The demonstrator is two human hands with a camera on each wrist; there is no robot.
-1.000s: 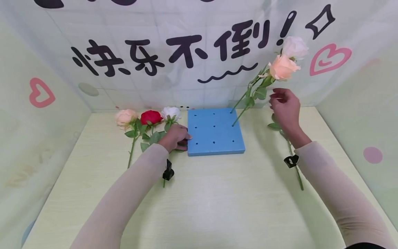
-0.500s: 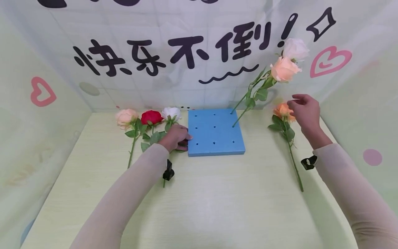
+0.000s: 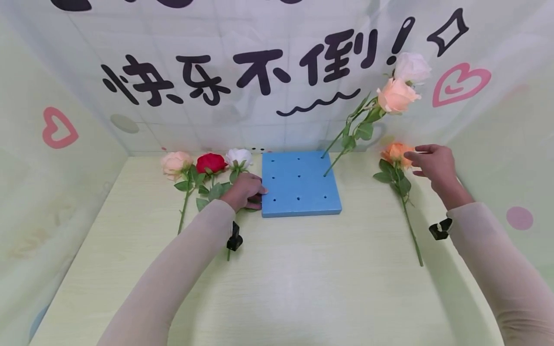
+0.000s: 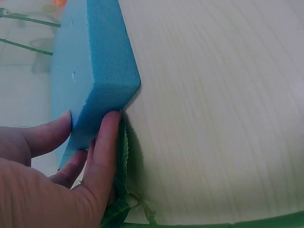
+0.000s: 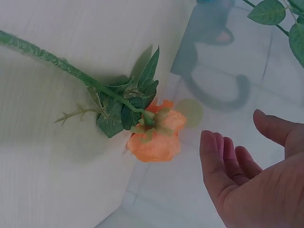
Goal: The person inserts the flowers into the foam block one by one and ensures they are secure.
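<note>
A blue foam block [image 3: 297, 185] with small holes lies on the table. My left hand [image 3: 245, 192] grips its left edge, the thumb [image 4: 54, 135] at the top edge and fingers against the side. Two artificial roses, one peach [image 3: 397, 96] and one white [image 3: 412, 67], stand in right-hand holes, leaning right. My right hand [image 3: 434, 166] hovers by an orange rose [image 3: 398, 153] lying on the table. In the right wrist view its thumb and fingers are apart, holding nothing, with a gap between them and the orange bloom [image 5: 156, 142].
Left of the block lie a peach rose [image 3: 176, 164], a red rose [image 3: 210, 163] and a white rose [image 3: 238, 157]; my left arm partly covers their stems. A printed cloth backdrop [image 3: 259, 125] rises behind the table [image 3: 294, 288] and along both sides.
My right hand has moved right and down, away from the standing roses to the orange rose's bloom, which it hid earlier. My left hand and the block have stayed put.
</note>
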